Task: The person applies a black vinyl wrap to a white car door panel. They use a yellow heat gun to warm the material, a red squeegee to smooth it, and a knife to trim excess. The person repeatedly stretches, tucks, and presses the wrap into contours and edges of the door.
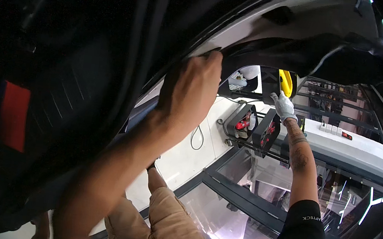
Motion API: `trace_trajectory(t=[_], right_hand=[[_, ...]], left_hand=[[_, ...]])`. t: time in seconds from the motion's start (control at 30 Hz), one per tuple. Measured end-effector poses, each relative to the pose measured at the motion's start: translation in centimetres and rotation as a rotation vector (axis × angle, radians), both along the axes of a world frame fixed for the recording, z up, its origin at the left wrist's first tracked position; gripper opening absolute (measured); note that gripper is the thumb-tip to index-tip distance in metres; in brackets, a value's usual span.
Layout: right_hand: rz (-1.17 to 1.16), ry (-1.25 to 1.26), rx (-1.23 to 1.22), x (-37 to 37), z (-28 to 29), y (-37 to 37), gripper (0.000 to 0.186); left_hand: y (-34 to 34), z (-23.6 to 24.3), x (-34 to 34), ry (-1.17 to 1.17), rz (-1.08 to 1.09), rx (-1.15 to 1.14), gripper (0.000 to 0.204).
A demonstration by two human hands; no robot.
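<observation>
My left hand (pixel 196 79) is bare and closed at the pale edge of the car body (pixel 208 45). A small dark piece shows at its fingertips, too hidden to name. Farther off, my right hand (pixel 283 106) wears a light grey glove and reaches away at the end of a tattooed forearm. Its thumb stands apart from the fingers, which are at the lower end of a yellow curved object (pixel 285 82). Whether they touch it I cannot tell. The yellow object lies in the black top tray of a cart (pixel 270 84).
Lower cart bins (pixel 244 121) hold red items and bottles. A cable (pixel 197 139) loops on the white floor. Dark car interior fills the left, with a red panel (pixel 14 116). Black trim (pixel 276 51) arches overhead. Glass panels (pixel 237 211) with dark frames stand at lower right.
</observation>
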State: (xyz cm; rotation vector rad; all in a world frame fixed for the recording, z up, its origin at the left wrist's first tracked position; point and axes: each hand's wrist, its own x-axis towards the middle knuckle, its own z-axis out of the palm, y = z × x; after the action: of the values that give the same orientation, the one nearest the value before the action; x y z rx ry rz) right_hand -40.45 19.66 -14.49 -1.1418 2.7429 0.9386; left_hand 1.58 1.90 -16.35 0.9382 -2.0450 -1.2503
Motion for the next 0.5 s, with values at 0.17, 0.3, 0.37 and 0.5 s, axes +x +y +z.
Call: trace_trajectory(t=[0.17,0.3,0.37,0.5], right_hand=[[-0.082,-0.037,0.002,-0.8,0.1,-0.3,0.07],[-0.085,-0.076,-0.046,-1.8,-0.1,0.2,0.069],[-0.104,-0.102,-0.082,-1.4,0.4,0.5,0.067],[0.191,0.137,-0.124,1.0,2.2,0.2,0.064]], left_hand=[[2.5,-2.2,-4.3,0.183,0.472,-0.198,0.015],[4.2,-1.8,-7.1,0.209,0.74,-0.264,0.016],[4.9,-1.2,-8.2,0.248,0.827,-0.232,0.017],[4.9,-1.1,-8.9,0.298,0.914,-0.148,0.028]])
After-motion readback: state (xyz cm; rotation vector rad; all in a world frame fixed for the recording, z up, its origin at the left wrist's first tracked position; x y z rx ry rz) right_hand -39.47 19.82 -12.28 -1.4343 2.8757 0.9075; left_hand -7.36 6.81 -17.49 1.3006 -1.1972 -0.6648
